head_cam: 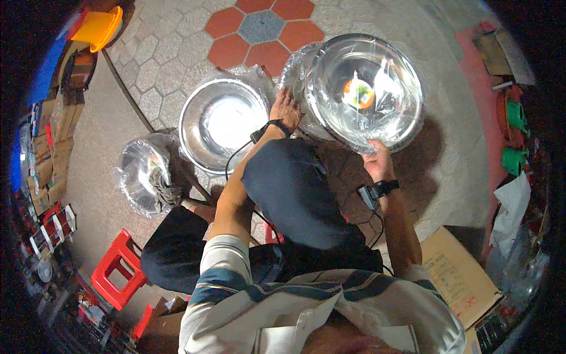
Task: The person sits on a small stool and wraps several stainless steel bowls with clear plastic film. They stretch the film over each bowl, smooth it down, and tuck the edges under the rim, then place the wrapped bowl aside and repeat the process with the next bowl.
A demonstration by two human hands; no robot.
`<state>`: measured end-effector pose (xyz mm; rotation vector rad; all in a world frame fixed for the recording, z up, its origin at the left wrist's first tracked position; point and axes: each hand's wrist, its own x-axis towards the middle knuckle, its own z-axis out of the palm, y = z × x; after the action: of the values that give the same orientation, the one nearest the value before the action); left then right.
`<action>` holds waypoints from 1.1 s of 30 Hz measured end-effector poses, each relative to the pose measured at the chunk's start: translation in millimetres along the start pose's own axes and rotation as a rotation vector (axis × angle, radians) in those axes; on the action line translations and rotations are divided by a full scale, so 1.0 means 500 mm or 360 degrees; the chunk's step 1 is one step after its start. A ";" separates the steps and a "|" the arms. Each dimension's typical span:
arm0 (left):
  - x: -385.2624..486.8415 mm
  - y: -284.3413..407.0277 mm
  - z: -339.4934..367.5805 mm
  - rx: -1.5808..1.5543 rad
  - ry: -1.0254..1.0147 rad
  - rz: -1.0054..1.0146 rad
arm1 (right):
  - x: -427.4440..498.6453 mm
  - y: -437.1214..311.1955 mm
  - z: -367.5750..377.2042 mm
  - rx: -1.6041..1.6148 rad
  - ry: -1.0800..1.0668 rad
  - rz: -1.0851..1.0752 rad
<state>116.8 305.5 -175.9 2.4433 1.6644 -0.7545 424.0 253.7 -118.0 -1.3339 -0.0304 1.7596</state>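
My right hand (379, 163) grips the near rim of a round stainless steel basin (329, 79) wrapped in clear plastic film. An orange, white and green round sticker (358, 94) shows at the basin's bottom. Behind it, overlapped on the left, is a second film-wrapped basin (297, 75). My left hand (286, 110) lies with fingers extended against that basin's left side; its fingertips are partly lost in the glare and film. Just left of this hand a bare steel basin (189, 128) stands on the floor, with loose clear film (264, 82) at its far edge.
Farther left is a smaller film-wrapped basin (137, 177) with a grey cloth (164, 188) on it. A red plastic stool (117, 270) stands at lower left, a cardboard box (460, 274) at lower right. A dark pole or strip (128, 93) crosses the floor. Stacked goods line both sides.
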 end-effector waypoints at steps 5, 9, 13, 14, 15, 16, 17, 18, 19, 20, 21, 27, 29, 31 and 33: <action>0.009 -0.002 -0.015 -0.0131 -0.0038 0.0162 | 0.010 0.031 0.004 -0.0752 -0.0113 -0.0393; -0.031 -0.023 -0.019 -0.0294 0.0321 0.0132 | 0.013 0.033 0.027 0.0084 -0.0044 0.0084; -0.098 -0.037 0.016 -0.1525 0.0939 -0.0584 | -0.005 0.047 0.060 0.0056 -0.0028 0.0004; -0.100 -0.034 0.024 -0.1747 0.0986 -0.0819 | -0.008 0.048 0.067 0.0040 -0.0024 0.0019; -0.101 -0.032 0.033 -0.1837 0.0977 -0.0754 | -0.009 0.048 0.071 0.0024 -0.0080 0.0016; -0.102 -0.028 0.041 -0.1939 0.0919 -0.0690 | -0.009 0.050 0.073 -0.0046 0.0000 0.0037; -0.100 -0.026 0.049 -0.2041 0.0866 -0.0618 | -0.003 0.054 0.076 -0.0114 0.0018 0.0035; -0.095 -0.015 0.053 -0.2170 0.0957 -0.0590 | 0.003 0.054 0.074 -0.0180 0.0107 0.0025; -0.091 -0.009 0.056 -0.2595 0.0964 -0.0687 | 0.010 0.055 0.071 -0.0203 0.0076 0.0064; -0.088 -0.009 0.060 -0.3007 0.0810 -0.0841 | 0.022 0.063 0.070 -0.0223 0.0108 0.0099; -0.085 -0.010 0.062 -0.3402 0.0651 -0.0978 | 0.036 0.076 0.069 -0.0240 0.0078 0.0146; -0.090 -0.019 0.059 -0.3044 0.0842 -0.0852 | 0.093 0.109 0.038 -0.0365 0.0158 0.0164; -0.085 -0.018 0.056 -0.2639 0.1037 -0.0761 | 0.099 0.110 0.030 -0.0431 0.0156 0.0104; -0.083 -0.018 0.057 -0.2787 0.0784 -0.0833 | 0.102 0.111 0.024 -0.0540 0.0214 0.0070; -0.082 -0.015 0.061 -0.2832 0.0752 -0.0860 | 0.104 0.108 0.019 -0.0731 0.0314 0.0176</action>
<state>88.0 263.3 -182.8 0.8566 1.7036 1.0377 382.2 260.1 -180.7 -1.8658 -0.2692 1.7676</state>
